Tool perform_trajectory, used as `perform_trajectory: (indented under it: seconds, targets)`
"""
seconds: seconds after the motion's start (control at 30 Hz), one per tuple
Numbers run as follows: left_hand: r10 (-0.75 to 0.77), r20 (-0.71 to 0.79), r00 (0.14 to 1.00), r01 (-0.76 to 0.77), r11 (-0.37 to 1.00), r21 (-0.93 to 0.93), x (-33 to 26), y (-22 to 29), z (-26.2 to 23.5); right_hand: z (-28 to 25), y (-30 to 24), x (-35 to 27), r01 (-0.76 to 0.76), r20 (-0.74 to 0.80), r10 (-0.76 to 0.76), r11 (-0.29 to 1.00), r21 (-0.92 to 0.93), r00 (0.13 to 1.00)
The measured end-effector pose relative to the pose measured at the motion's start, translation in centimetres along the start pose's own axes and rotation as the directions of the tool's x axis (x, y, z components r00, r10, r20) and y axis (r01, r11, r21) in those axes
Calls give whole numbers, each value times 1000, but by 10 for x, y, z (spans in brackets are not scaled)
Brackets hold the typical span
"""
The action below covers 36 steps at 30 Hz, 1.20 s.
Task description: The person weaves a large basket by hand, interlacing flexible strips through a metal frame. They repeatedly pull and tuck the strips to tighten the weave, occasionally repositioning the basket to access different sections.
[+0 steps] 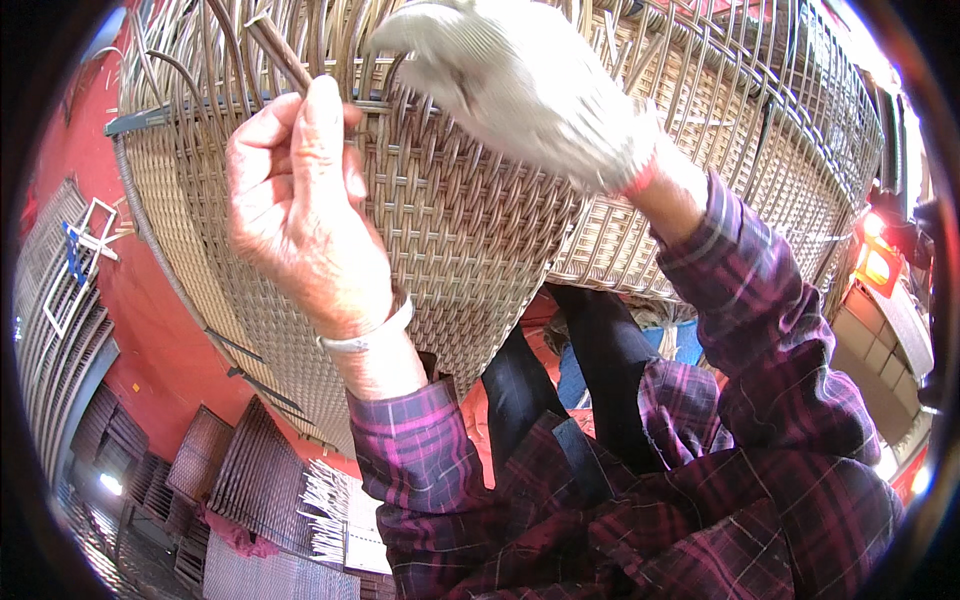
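Observation:
A large woven wicker piece (460, 200) in brown and tan stands before me, with loose strand ends rising along its upper edge. My left hand (305, 190) is bare, with a pale band at the wrist. Its thumb and fingers are closed on a brown wicker strand (278, 50), whose cut end points up and away. In a whitish knit glove, my right hand (520, 85) is over the weave, to the right of the strand. The glove is blurred by motion; I cannot see whether its fingers hold anything.
A dark bar (165, 118) crosses the weave's left edge. On the red floor (150, 310) at the left lie slatted frames (62, 360) and a white frame. Dark woven panels (265, 470) lean at the lower left, beside pale strips. An orange-red object (880, 262) is at the far right.

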<state>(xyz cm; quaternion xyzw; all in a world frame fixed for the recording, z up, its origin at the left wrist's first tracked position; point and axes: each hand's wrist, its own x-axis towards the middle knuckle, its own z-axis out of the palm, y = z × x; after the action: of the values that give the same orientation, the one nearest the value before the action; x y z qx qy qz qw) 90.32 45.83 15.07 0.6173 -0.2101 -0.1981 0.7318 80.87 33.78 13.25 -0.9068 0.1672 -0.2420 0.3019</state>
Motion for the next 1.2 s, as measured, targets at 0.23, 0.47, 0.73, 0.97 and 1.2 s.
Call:
perform_trajectory:
  seconds: [0.23,0.47,0.73,0.97,1.2]
  targets:
    - [-3,173,985,-126,673,729,-2,7,-13,11,33,37,-163,370,135,985,47,919]
    - [28,165,986,-148,610,779,2,-5,-13,35,56,45,-95,440,35,989,114,897]
    - [33,199,979,-192,460,867,17,-17,0,58,71,48,151,378,-188,980,127,906]
    - [96,239,966,-257,353,899,21,-20,-2,74,86,55,319,320,-345,939,132,882]
    - [237,179,955,-267,421,867,14,-32,3,89,95,56,438,267,-459,889,136,848]
